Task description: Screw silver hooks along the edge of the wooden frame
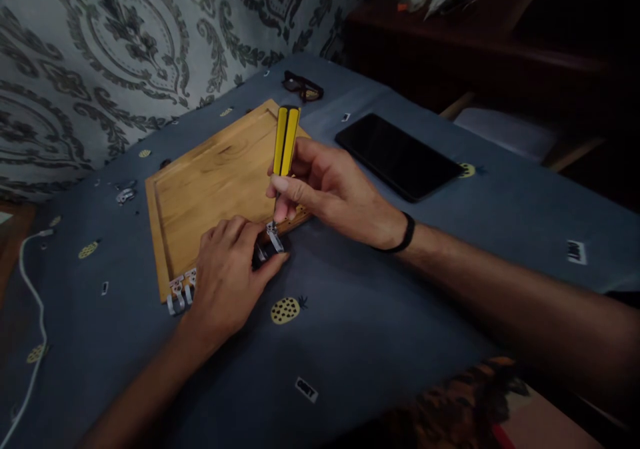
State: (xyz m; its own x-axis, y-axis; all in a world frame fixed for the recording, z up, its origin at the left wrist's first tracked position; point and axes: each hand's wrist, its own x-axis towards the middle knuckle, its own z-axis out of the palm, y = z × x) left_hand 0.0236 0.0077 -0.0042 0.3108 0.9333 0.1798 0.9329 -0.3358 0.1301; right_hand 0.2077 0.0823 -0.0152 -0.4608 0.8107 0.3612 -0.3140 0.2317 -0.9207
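Note:
My right hand (325, 192) is closed around a yellow-handled tool (285, 139), held upright with its metal tip down at the near edge of a wooden board (210, 182). My left hand (227, 269) presses a small metal hook (274, 236) against that edge, fingers curled over it right beside the tool's tip. Two more metal hooks (180, 292) are fixed to the board's near left corner. A black band is on my right wrist.
The board lies on a blue cloth with pineapple prints. A black phone (397, 156) lies to the right, dark glasses (303, 88) behind the board, a small metal piece (125, 194) to its left. A white cable (33, 302) runs along the left edge.

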